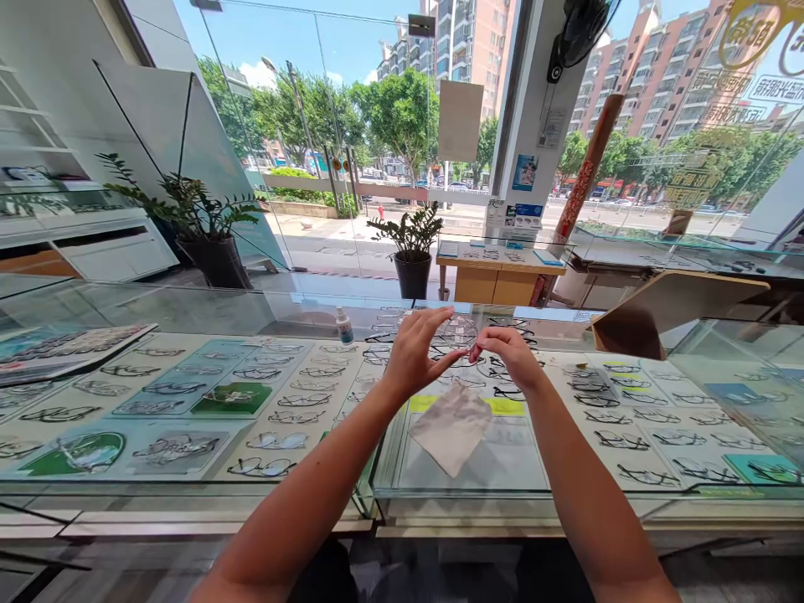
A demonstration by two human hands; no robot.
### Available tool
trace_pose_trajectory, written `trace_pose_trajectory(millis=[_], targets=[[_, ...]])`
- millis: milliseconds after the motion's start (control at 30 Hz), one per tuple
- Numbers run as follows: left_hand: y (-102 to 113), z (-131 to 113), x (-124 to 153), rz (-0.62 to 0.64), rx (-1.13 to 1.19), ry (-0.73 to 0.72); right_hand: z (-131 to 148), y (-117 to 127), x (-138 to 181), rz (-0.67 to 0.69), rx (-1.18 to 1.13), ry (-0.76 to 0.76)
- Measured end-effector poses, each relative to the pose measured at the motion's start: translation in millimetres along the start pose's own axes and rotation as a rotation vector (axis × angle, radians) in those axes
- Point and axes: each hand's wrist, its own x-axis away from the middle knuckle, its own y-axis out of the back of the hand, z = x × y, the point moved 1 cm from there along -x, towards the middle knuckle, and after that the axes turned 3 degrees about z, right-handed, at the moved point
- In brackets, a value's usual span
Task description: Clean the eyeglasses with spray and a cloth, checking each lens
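My left hand [414, 347] is raised over the glass counter [465, 456], fingers stretched out and thumb apart, pointing toward my right hand. My right hand [512, 356] is closed in a pinch close to the left thumb tip; what it pinches is too small to make out. Thin-rimmed eyeglasses [461, 328] show between and behind the hands. I cannot tell whether they are held or lie in the display. Below the hands, a pale grey cleaning cloth [453, 427] lies spread on the countertop, one corner toward me.
Rows of eyeglasses [314, 385] fill the display on both sides. A small spray bottle [344, 325] stands on the counter left of my hands. A brown board [672, 310] leans at the right. Beyond are potted plants [411, 272] and a wooden table [502, 280].
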Motion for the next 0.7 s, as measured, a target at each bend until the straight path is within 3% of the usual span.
trace_pose_trajectory(millis=[167,300,467,700], targets=[[0,-8,0,-0.032,-0.001,0.028,7,-9,0,-0.102,0.039,0.079],[8,-12,-6,-0.088,-0.050,0.042,21,-16,3,-0.279,0.097,0.163],[29,-6,-40,-0.352,-0.136,0.063,58,-15,1,-0.567,0.338,0.359],[71,-35,-107,-0.667,-0.093,0.111,127,-38,-17,-0.673,0.747,0.704]])
